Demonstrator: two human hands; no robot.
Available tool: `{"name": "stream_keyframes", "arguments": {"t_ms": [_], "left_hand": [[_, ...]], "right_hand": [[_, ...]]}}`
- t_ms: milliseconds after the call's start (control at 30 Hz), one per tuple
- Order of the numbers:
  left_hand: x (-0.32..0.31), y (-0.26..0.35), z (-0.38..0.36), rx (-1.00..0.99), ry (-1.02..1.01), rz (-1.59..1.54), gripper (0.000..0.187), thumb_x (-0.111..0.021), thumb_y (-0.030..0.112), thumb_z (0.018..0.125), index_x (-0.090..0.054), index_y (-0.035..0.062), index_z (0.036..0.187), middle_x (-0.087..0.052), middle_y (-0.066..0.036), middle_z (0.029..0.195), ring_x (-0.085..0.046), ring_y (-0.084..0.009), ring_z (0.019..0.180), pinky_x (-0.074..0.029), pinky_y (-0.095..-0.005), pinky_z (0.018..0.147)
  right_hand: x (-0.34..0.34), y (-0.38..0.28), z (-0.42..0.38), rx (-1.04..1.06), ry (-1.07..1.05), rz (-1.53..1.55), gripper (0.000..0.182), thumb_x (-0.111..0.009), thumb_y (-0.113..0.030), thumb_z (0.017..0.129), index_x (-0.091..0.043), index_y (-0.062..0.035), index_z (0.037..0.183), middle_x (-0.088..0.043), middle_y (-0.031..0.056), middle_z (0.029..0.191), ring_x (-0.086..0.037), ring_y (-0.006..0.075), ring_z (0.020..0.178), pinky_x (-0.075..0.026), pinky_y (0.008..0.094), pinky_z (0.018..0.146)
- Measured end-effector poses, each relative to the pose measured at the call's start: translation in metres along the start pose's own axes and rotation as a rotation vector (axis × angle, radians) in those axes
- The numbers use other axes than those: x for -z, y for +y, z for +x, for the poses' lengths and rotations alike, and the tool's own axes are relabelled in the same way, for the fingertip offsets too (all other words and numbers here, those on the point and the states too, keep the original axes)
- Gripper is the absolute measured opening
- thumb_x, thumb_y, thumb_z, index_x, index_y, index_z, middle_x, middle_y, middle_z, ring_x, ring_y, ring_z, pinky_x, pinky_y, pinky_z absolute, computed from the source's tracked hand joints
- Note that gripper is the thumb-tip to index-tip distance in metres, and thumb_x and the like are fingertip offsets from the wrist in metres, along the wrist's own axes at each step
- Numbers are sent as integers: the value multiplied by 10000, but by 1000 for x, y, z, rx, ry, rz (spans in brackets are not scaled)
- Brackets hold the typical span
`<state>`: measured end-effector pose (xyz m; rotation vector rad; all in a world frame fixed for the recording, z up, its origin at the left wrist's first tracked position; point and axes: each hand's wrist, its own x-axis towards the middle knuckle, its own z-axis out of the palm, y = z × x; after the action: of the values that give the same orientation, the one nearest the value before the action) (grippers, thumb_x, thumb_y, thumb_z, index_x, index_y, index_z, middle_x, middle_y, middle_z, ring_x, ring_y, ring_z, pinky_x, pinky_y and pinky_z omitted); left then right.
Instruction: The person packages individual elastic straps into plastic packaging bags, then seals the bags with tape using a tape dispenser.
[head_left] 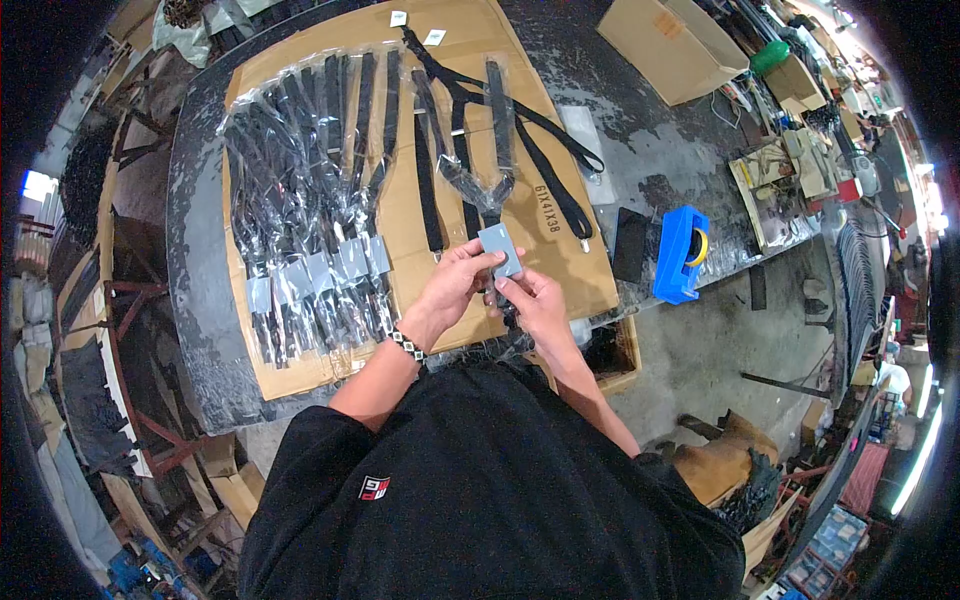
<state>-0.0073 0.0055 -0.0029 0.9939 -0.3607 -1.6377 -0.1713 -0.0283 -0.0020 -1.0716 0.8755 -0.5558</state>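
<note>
A pair of black suspenders (499,120) in a clear plastic sleeve lies lengthwise in front of me, its near end at my hands. On that end is a small grey card (499,240). My left hand (462,280) pinches the card from the left, thumb on its face. From the right, my right hand (536,298) closes on the card's lower edge, with the dark strap end beneath. Loose black suspenders without a sleeve (543,120) lie just beyond. To the left, several bagged suspenders (320,180) with grey cards overlap in a row.
A flattened cardboard sheet (566,262) covers much of the dark worn table (200,300). Right of it are a blue tape dispenser (676,262) and a flat black piece (629,243). An open cardboard box (672,50) stands at the far right.
</note>
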Motion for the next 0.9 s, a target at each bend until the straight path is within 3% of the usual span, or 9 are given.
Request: {"name": "stream_keyframes", "arguments": {"t_ms": [167,267,467,567,600,667,767,900], "left_hand": [[8,-6,3,54,-51,-4,274,-546,155,1003,-634,28,1229,-707,-94,1172,-670,-175,974,-512,-327,840],[19,-15,14,147,31,-100,266,-540,177,1006,-642,39,1210,-722,-92,1134,-675,-179,961,-503,-343,853],[6,-5,5,27,122,-31,129,-583,160,976,-659,77,1040,-738,-82,1089,-680,-168,914,-495,-319,810],[7,-5,8,-55,126,31,81,-605,132,956,-658,94,907,-732,-58,919,-660,-129,751,-514,-275,700],[9,-6,8,-46,106,66,53,-622,135,944,-656,94,939,-718,-47,914,-654,-129,778,-501,-275,717],[13,-6,7,-31,66,136,96,-657,141,919,-652,94,1002,-690,-27,903,-641,-130,833,-475,-274,751],[11,-7,5,-27,119,107,193,-656,268,931,-652,97,1020,-653,-13,871,-625,-148,832,-474,-298,777],[19,-1,14,194,196,-89,441,-594,472,946,-665,48,1042,-683,-33,837,-628,-144,721,-506,-302,731]], "right_hand": [[7,6,5,-16,23,13,158,-659,-123,958,-684,20,1021,-718,80,845,-661,124,717,-547,285,648],[6,-4,-1,-39,-3,-65,162,-663,-127,956,-684,24,1010,-719,69,845,-658,125,694,-537,277,650],[11,14,6,-10,11,-117,170,-666,-133,950,-690,26,1007,-712,55,833,-643,109,690,-514,264,638],[9,3,12,-4,4,-97,184,-676,-148,946,-692,22,1014,-704,43,822,-633,97,686,-511,257,639],[7,-2,13,26,19,-89,184,-677,-150,946,-692,21,1013,-702,41,815,-633,97,681,-510,255,636],[1,-9,17,88,48,-74,185,-680,-153,945,-693,20,1010,-698,36,803,-634,97,670,-507,250,628],[0,-11,19,47,18,-55,184,-672,-148,952,-690,25,1011,-707,50,805,-644,102,668,-510,253,620],[-1,-10,14,5,-35,-93,178,-663,-138,960,-683,30,1016,-718,76,819,-658,114,669,-522,259,626]]}}
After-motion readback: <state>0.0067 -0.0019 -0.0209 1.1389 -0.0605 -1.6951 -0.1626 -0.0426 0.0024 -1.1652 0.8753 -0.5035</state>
